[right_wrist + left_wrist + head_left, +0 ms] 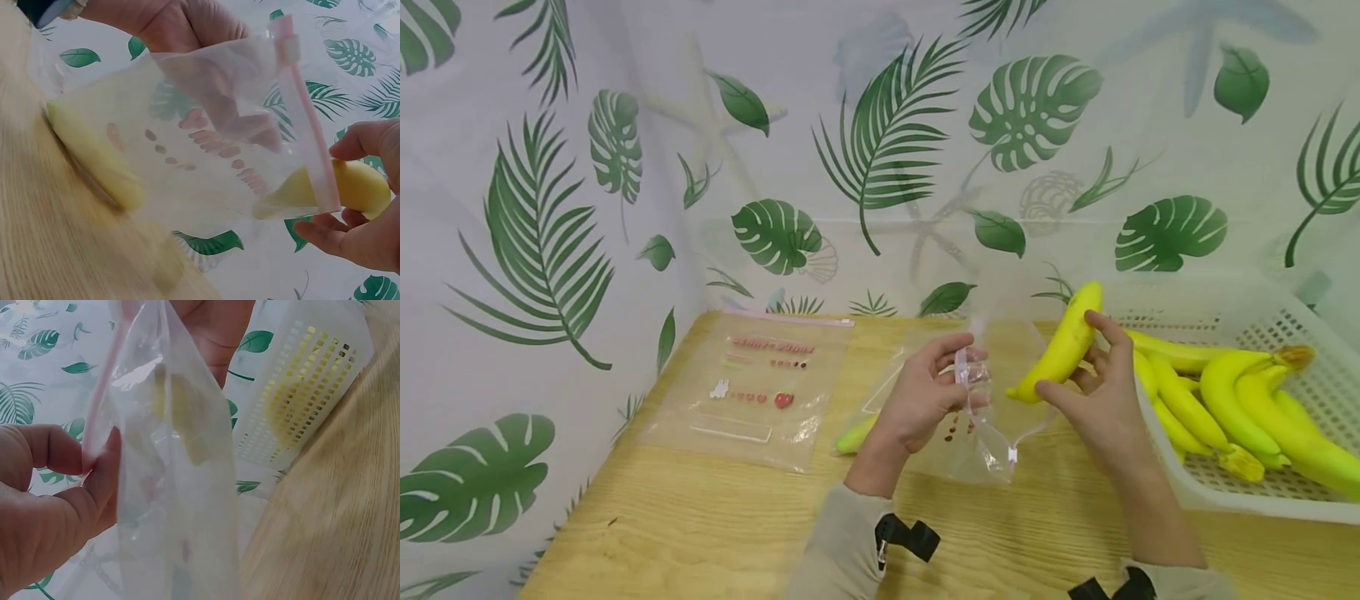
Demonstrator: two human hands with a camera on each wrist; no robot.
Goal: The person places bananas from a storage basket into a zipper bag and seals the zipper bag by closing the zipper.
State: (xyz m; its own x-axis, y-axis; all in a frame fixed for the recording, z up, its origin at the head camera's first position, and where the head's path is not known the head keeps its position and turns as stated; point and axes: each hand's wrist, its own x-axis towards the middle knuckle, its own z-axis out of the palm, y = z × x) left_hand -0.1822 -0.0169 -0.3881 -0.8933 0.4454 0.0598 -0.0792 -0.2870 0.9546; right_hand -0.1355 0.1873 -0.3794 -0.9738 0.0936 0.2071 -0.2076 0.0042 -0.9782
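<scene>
Banana (1063,346) at mouth of zip bag (951,462), both hands engaged.
Left hand (925,392) pinches the bag's rim; right hand (1101,387) grips the banana, its tip visible through the film. Second banana (94,156) lies in the bag's bottom, on the bench (722,525). Flat bag (805,446) to the left; basket (1232,504) of bananas to the right.

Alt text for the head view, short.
A person's right hand holds a yellow banana at the mouth of a clear zip bag held by the left hand. A second zip bag lies flat at left on a wood-grain table; a white basket of bananas stands at right.
</scene>
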